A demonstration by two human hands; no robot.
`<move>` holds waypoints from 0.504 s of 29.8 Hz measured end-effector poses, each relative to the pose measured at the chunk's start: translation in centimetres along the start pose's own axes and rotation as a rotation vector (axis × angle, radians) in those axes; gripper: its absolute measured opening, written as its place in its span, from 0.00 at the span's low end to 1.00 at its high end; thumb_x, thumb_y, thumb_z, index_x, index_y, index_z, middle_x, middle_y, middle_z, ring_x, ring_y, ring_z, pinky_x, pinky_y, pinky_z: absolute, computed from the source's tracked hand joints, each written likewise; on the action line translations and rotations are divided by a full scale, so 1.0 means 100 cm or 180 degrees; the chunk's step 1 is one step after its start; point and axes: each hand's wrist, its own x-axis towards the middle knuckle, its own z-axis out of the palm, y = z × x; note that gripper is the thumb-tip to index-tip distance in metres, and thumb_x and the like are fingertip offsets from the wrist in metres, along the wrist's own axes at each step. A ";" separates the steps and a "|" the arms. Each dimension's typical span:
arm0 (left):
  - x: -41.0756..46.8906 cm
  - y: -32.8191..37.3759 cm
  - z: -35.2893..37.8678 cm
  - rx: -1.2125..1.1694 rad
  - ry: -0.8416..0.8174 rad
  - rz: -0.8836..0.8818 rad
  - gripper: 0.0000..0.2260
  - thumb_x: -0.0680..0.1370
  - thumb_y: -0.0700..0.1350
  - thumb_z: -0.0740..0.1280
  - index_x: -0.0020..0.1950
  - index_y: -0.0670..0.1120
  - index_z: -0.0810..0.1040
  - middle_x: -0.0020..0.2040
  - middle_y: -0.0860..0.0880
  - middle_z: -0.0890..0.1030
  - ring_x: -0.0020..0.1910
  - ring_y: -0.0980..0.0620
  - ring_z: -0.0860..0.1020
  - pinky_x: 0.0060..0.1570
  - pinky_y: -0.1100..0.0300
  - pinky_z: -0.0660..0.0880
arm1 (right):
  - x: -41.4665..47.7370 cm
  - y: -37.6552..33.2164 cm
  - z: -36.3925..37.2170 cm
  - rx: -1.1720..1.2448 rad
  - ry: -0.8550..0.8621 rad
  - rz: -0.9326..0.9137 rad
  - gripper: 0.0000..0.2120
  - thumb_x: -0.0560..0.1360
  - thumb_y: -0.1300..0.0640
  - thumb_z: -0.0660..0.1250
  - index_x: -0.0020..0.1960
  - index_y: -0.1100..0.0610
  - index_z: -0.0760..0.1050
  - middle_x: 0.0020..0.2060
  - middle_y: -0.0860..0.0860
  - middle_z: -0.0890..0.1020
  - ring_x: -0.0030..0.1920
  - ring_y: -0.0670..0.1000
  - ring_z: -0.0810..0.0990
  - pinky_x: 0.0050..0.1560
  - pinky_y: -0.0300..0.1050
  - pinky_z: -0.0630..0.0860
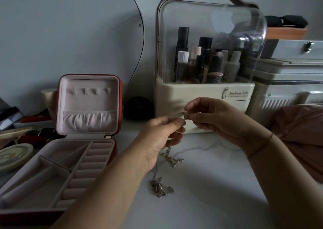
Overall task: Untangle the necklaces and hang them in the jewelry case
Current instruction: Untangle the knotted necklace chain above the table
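A red jewelry case (120,96) with pale pink lining stands open at the left; its upright lid shows a row of small hooks and a gathered pocket. My left hand (162,134) and my right hand (215,117) meet above the white tabletop and both pinch a silver necklace chain (186,116) between fingertips. From my left hand the chain hangs down to a silver tangle of necklaces (172,159) on the table. A second silver clump (159,187) lies nearer to me.
A cream cosmetics organiser (201,92) with a clear dome and several bottles stands right behind my hands. White storage boxes (288,89) sit at the right, a pink cloth (300,134) at the right edge. Lipsticks (36,138) and a round tin (14,155) lie at the left.
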 end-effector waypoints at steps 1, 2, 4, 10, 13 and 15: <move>0.000 0.000 0.000 0.0004 0.0011 0.0012 0.02 0.75 0.40 0.68 0.45 0.44 0.81 0.37 0.48 0.82 0.39 0.52 0.79 0.48 0.58 0.77 | 0.000 -0.001 0.000 0.0035 0.0001 -0.0011 0.10 0.74 0.71 0.64 0.49 0.59 0.77 0.44 0.58 0.78 0.39 0.49 0.73 0.38 0.35 0.74; 0.000 0.000 0.000 0.0014 0.0022 0.0032 0.02 0.75 0.40 0.69 0.44 0.45 0.81 0.39 0.48 0.83 0.41 0.52 0.80 0.49 0.58 0.76 | -0.001 -0.001 0.001 0.0068 -0.0003 -0.0016 0.10 0.73 0.71 0.64 0.49 0.59 0.77 0.43 0.57 0.78 0.38 0.49 0.72 0.37 0.35 0.73; 0.001 0.000 0.001 0.0007 0.0031 0.0066 0.03 0.75 0.40 0.69 0.43 0.46 0.81 0.39 0.49 0.83 0.43 0.52 0.79 0.52 0.57 0.75 | -0.001 -0.002 0.001 0.0129 -0.0024 -0.0017 0.10 0.73 0.71 0.65 0.49 0.58 0.77 0.42 0.56 0.78 0.37 0.48 0.72 0.37 0.35 0.72; 0.000 0.000 0.001 0.0052 -0.0145 0.0008 0.03 0.74 0.39 0.68 0.41 0.45 0.81 0.40 0.47 0.81 0.43 0.52 0.78 0.49 0.59 0.74 | -0.001 -0.001 0.001 0.0133 -0.0081 -0.0019 0.11 0.70 0.70 0.67 0.49 0.58 0.78 0.41 0.56 0.78 0.39 0.50 0.72 0.38 0.38 0.71; 0.000 -0.001 0.001 0.0100 -0.0264 -0.0049 0.03 0.74 0.39 0.69 0.41 0.45 0.81 0.38 0.49 0.80 0.40 0.54 0.78 0.48 0.60 0.74 | -0.001 -0.002 0.002 0.0320 -0.0154 -0.0060 0.11 0.66 0.65 0.69 0.48 0.58 0.78 0.39 0.53 0.79 0.39 0.48 0.73 0.38 0.36 0.72; 0.000 0.000 0.000 -0.0002 -0.0311 -0.0040 0.03 0.74 0.40 0.69 0.41 0.45 0.81 0.35 0.51 0.80 0.37 0.56 0.78 0.45 0.61 0.74 | -0.002 -0.003 0.001 0.0396 -0.0151 -0.0086 0.11 0.66 0.64 0.69 0.48 0.58 0.77 0.37 0.51 0.79 0.37 0.46 0.75 0.38 0.36 0.72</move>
